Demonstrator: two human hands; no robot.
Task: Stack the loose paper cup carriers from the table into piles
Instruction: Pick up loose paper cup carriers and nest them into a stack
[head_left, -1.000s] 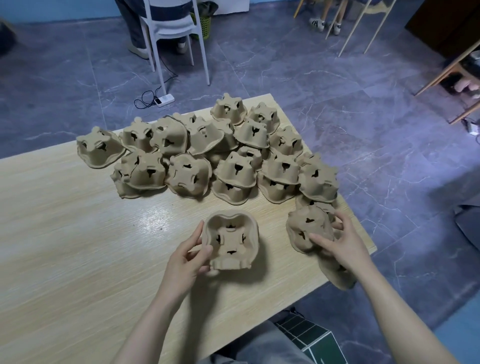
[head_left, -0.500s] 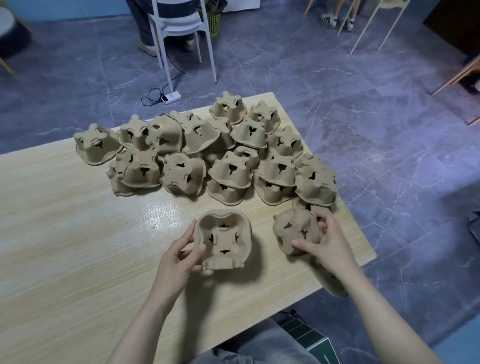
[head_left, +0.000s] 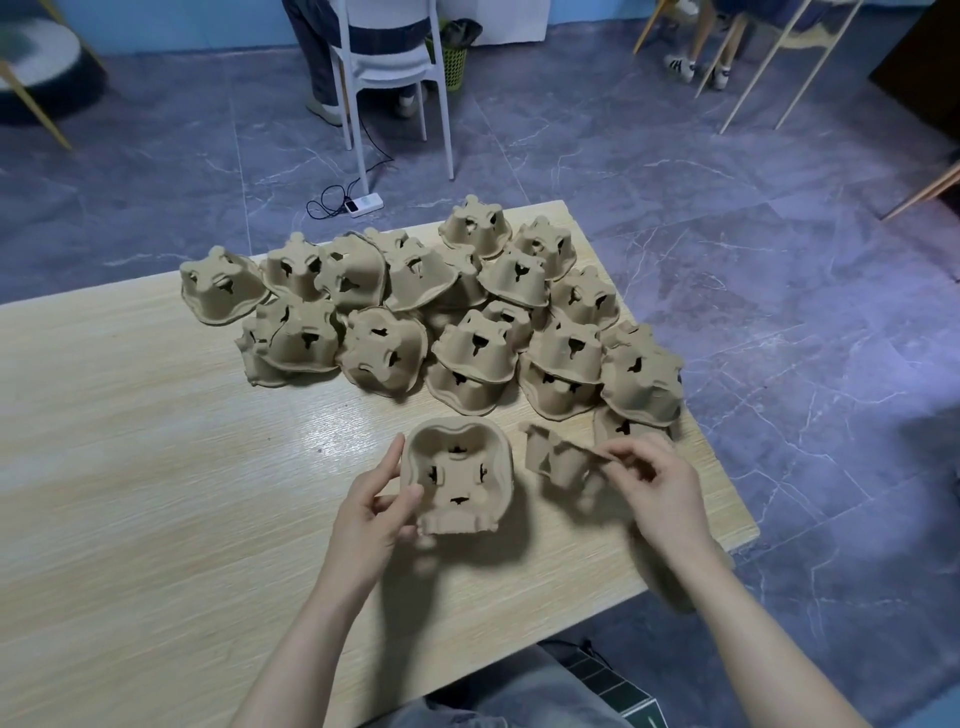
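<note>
Since half a second ago, the right hand (head_left: 662, 491) has lifted its pulp cup carrier (head_left: 558, 457) off the tabletop (head_left: 130, 467) and turned it on edge, so that its hollow side faces left; thumb and forefinger pinch its upper rim, the other fingers curled. Just left of it, the left hand (head_left: 371, 514) holds a second carrier (head_left: 460, 475) tilted up with its open cup wells toward the camera, thumb hooked over the left rim and fingers behind; the wells are empty. Both held carriers sit above the tabletop's near right part. Beyond them, toward the far right corner, the loose carriers (head_left: 467, 343) lie heaped upside down, many overlapping, one (head_left: 223, 286) at the heap's left end.
</note>
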